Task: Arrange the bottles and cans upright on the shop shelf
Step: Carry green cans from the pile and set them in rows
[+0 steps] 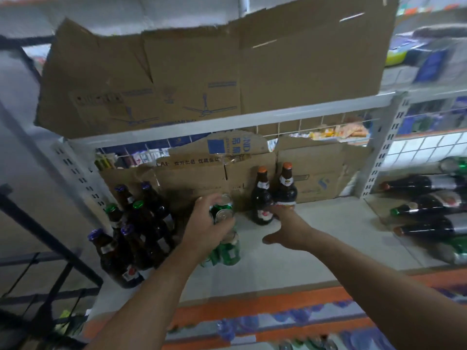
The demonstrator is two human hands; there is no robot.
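Observation:
My left hand (207, 223) grips green cans (222, 210) from above, held over two more green cans (227, 251) standing on the shelf (316, 248). My right hand (285, 223) reaches to the base of a dark bottle with an orange cap (286, 185) and holds it near the bottom, fingers partly hidden behind it. A second orange-capped bottle (262, 195) stands upright just left of it. Several brown bottles with blue and green caps (136, 223) stand upright at the shelf's left end.
Several dark bottles and a green one (429, 210) lie on their sides on the neighbouring shelf at right. Torn cardboard (214, 173) lines the back of the shelf, and a flattened box (202, 72) sits on the shelf above. A perforated upright (384, 147) divides the bays.

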